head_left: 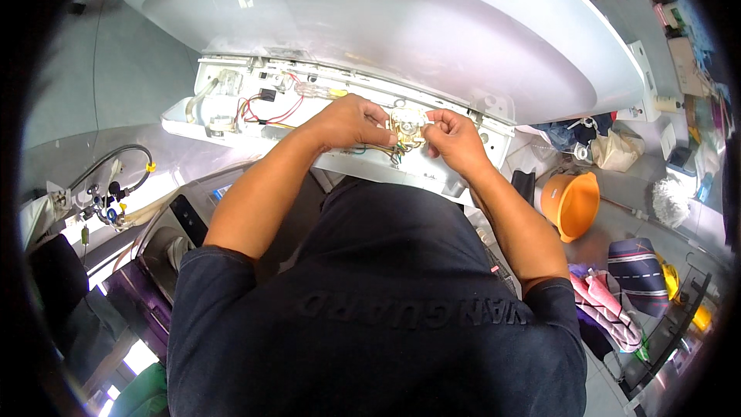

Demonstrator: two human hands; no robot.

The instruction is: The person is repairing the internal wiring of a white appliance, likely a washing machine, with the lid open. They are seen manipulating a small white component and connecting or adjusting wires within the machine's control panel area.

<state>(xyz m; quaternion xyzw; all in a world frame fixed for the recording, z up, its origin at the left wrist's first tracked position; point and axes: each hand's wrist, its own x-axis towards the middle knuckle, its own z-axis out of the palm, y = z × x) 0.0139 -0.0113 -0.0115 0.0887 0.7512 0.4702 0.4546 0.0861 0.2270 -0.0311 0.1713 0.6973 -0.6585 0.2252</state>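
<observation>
Between my fingers is a pale, square component (pixel 408 121) with a round centre and thin wires (pixel 395 156) running below it. My left hand (pixel 356 122) grips its left side, fingers bent; my right hand (pixel 455 137) pinches its right side. The component sits over a long white housing (pixel 201 127) holding red and yellow wires (pixel 285 116), a small black block (pixel 267 95) and clear tubing. A large glossy white curved cover (pixel 370 15) stands raised behind the housing.
Hoses with valves (pixel 116 201) are at the left, beside a dark grey appliance (pixel 189 216). At the right are an orange bucket (pixel 571 205), folded cloths (pixel 641 278), a white fluffy duster (pixel 670 202), bags (pixel 614 147) and assorted clutter.
</observation>
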